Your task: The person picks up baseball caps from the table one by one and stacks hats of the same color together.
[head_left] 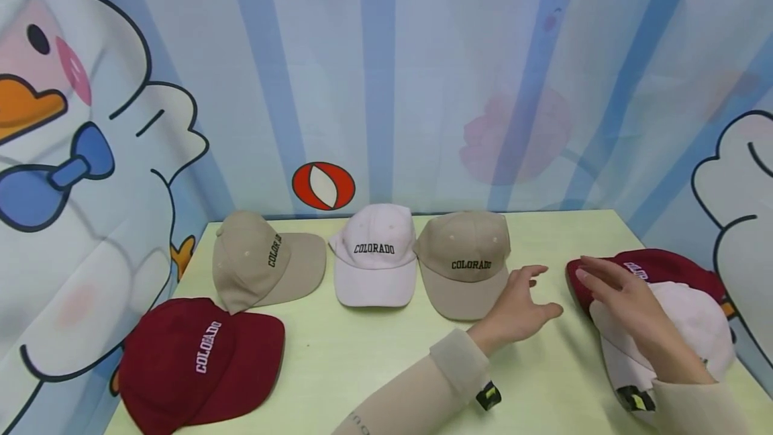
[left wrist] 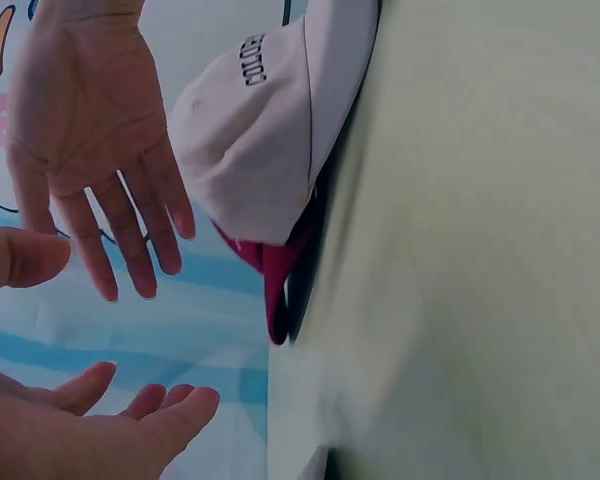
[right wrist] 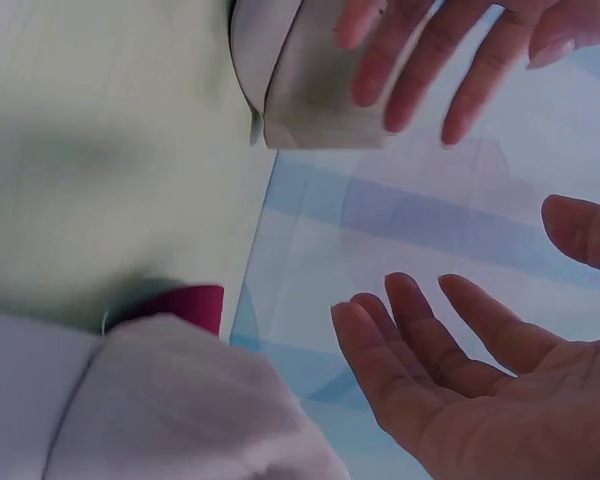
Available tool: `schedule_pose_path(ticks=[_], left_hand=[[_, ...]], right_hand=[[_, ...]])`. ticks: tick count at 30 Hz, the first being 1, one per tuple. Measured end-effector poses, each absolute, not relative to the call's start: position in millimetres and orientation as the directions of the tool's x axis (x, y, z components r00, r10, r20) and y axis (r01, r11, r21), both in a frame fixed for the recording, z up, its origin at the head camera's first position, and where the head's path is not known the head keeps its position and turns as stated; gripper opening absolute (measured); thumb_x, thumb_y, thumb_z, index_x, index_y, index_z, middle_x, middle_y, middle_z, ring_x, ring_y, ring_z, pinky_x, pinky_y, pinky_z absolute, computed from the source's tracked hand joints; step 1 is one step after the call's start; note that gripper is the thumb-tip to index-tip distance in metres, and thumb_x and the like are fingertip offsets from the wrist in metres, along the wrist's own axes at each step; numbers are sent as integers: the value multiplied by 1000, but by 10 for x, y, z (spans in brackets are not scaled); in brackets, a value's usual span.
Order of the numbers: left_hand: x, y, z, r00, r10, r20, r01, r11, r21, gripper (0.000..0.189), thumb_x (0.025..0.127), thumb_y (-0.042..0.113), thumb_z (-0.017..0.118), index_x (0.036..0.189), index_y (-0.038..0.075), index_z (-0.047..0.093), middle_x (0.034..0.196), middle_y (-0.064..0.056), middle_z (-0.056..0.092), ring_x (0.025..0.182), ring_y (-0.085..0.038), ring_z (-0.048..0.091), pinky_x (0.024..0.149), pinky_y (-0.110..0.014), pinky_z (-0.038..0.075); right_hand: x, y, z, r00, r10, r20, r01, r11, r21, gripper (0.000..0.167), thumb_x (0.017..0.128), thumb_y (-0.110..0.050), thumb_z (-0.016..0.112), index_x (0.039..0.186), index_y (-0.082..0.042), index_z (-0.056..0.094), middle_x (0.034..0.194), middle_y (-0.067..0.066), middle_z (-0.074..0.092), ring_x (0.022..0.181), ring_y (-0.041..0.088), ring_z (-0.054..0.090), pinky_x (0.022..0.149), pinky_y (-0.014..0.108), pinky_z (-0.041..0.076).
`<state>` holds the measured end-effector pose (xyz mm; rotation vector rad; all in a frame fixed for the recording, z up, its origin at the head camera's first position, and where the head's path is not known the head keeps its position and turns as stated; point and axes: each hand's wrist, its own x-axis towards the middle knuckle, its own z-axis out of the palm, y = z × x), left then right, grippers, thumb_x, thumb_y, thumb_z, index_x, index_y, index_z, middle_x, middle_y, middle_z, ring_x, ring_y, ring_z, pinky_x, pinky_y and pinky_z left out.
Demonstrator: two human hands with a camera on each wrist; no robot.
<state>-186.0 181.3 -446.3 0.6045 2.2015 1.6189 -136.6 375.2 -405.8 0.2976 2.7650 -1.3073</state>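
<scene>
Head view: 6 cloth caps lie on the smooth, pale tabletop [head_left: 338, 361]. The right hand [head_left: 634, 314] hangs over the right white cap [head_left: 694, 317] by the right edge, its grip apart and empty, fingers gently bent. That cap overlaps the right red cap [head_left: 676, 264], which lies farther back along the same edge. The left hand [head_left: 513, 307], grip also apart and empty, is at the brim of the middle beige cap [head_left: 465, 240] near the far edge; whether they touch, I cannot tell. Next to this sits the middle white cap [head_left: 374, 280]. The left beige cap [head_left: 241, 267] is near the far left corner, with the left red cap [head_left: 169, 354] ahead of it along the left edge. The crowns are rounded, the brims curved, most lettered COLORADO. Behind hangs a creased, blue-striped backdrop [head_left: 423, 86].

Left wrist view: both hands have thumb and fingers spread, palms bare. The right white cap, soft and wrinkled, shows beyond the right hand, dark red cloth beneath it.

Right wrist view: the right hand is apart from the white crown; the left hand's fingers pass before beige cloth.
</scene>
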Motion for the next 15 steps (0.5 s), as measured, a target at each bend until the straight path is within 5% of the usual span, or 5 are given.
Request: schedule_pose_path(ticks=[5, 7, 9, 11, 15], left_hand=[[-1761, 2005, -4510, -831, 549, -91, 45, 230, 972, 61, 92, 25, 76, 148, 26, 51, 148, 11, 51, 134, -9, 54, 99, -25, 51], [-1724, 2079, -4533, -822, 557, -119, 2, 211, 977, 61, 92, 24, 76, 148, 25, 52, 148, 12, 52, 133, -9, 56, 99, -24, 51], [-1690, 2146, -4558, -807, 573, -144, -40, 190, 981, 62, 92, 22, 76, 149, 25, 51, 149, 13, 53, 134, -9, 57, 100, -24, 50], [-1663, 2207, -4580, -790, 592, -161, -72, 172, 983, 63, 92, 22, 76, 150, 25, 50, 151, 15, 52, 134, -10, 57, 102, -25, 50], [-1625, 2312, -4612, -756, 624, -199, -122, 163, 979, 65, 93, 22, 74, 152, 27, 48, 152, 18, 50, 137, -11, 56, 107, -28, 49]], right_hand=[[-1182, 3925, -3999, -968, 191, -164, 249, 636, -730, 81, 106, -58, 43, 165, -5, 22, 161, 32, 35, 135, 49, 49, 101, 54, 53], [-1116, 3996, -3981, -962, 229, -148, 264, 647, -716, 82, 106, -57, 44, 165, -5, 21, 159, 34, 35, 129, 44, 55, 97, 50, 57], [-1059, 4057, -3966, -955, 279, -104, 272, 671, -690, 81, 106, -56, 46, 163, -3, 25, 156, 35, 39, 117, 36, 62, 83, 34, 60], [-1014, 4119, -3949, -941, 333, -59, 285, 686, -670, 79, 106, -55, 46, 162, -2, 29, 154, 36, 41, 106, 27, 65, 69, 22, 53], [-938, 4239, -3907, -905, 425, -14, 329, 679, -656, 75, 107, -53, 45, 160, 0, 33, 156, 39, 37, 107, 40, 63, 64, 20, 45]])
